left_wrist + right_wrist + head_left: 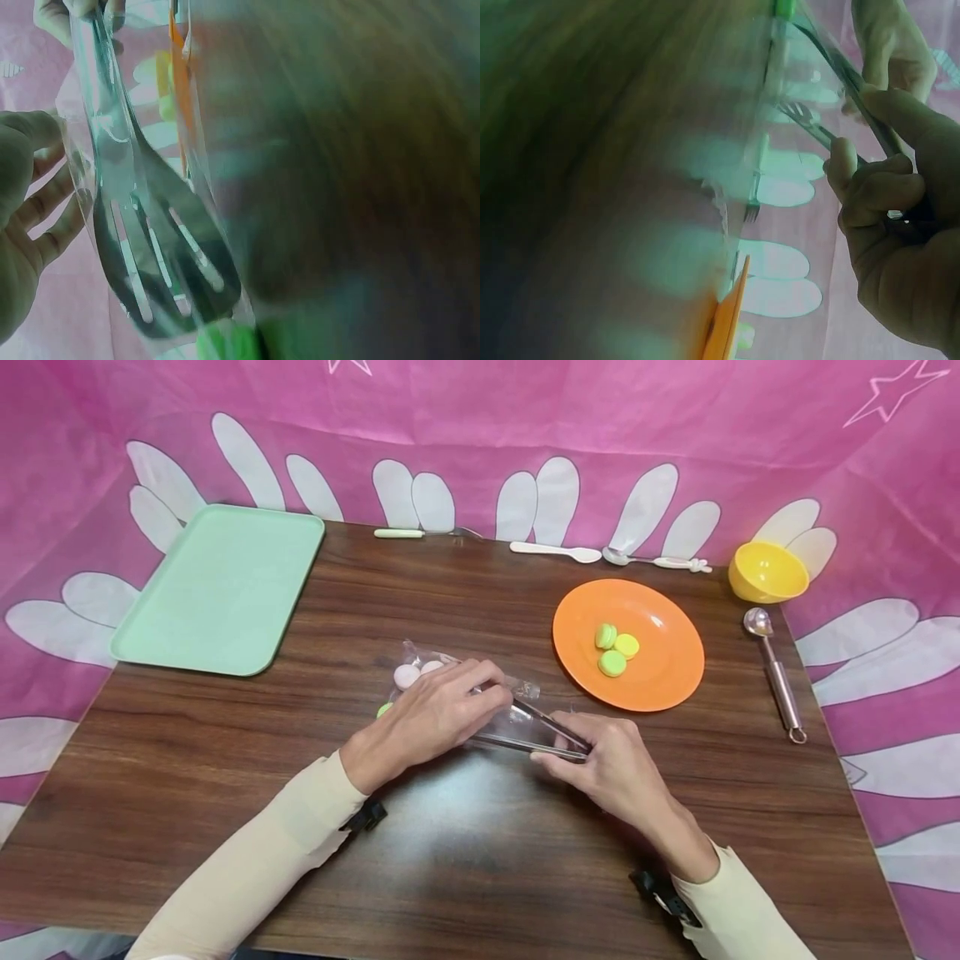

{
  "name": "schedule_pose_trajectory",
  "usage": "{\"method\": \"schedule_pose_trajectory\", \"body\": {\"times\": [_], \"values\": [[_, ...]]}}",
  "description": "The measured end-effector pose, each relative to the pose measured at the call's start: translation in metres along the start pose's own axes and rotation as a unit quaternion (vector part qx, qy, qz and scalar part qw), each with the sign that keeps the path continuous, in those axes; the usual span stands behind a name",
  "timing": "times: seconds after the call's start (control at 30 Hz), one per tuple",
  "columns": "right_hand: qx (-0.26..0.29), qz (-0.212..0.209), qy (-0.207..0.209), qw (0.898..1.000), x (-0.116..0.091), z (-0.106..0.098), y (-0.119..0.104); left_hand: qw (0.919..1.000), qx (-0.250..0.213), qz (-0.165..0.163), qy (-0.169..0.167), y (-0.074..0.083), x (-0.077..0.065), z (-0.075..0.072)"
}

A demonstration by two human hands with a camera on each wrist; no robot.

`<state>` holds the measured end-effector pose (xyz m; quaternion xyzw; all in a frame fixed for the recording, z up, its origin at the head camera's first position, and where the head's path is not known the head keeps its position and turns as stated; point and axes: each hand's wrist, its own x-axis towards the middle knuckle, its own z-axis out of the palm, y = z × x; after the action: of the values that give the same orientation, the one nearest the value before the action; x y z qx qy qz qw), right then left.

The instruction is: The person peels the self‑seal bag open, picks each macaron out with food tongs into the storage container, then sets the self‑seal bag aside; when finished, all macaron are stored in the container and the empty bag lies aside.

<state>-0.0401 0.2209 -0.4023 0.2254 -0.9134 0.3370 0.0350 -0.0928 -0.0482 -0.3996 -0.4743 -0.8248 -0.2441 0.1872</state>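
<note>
My right hand [618,768] grips a pair of metal tongs [553,725] near the closed end, their arms spread and pointing left into a clear plastic bag [522,687]. A slotted blade [169,262] ends one arm; a fork-like tip [799,112] ends the other. My left hand [442,706] reaches over the bag, pinching its edge between thumb and fingers. Pale pink macarons [407,677] and a green macaron [384,710] show at the bag's left end, partly hidden by that hand. Right of the bag, two green macarons [612,663] and a yellow one [627,646] sit on an orange plate [675,652].
A mint tray [225,585] lies at the back left. Along the back edge are a green-handled fork [401,533], a white spoon [551,551] and a white-handled spoon [660,561]. A yellow bowl [768,572] and a metal scoop [778,681] are at the right.
</note>
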Motion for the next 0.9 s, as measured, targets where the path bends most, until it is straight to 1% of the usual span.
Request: {"method": "schedule_pose_trajectory", "body": {"times": [0.37,0.63,0.9], "values": [[-0.006,0.01,-0.008,1.0,0.0064,0.0059,-0.0051,0.9996,-0.024,-0.002,-0.011,0.0013,-0.0013,0.0004],[-0.011,0.014,-0.005,1.0,0.0062,0.0088,-0.0077,0.9998,-0.02,0.005,-0.006,0.0007,-0.0012,0.0022],[-0.016,0.014,0.006,1.0,0.0027,0.0065,-0.0082,0.9999,-0.01,0.011,0.006,0.0008,-0.0003,0.0017]]}}
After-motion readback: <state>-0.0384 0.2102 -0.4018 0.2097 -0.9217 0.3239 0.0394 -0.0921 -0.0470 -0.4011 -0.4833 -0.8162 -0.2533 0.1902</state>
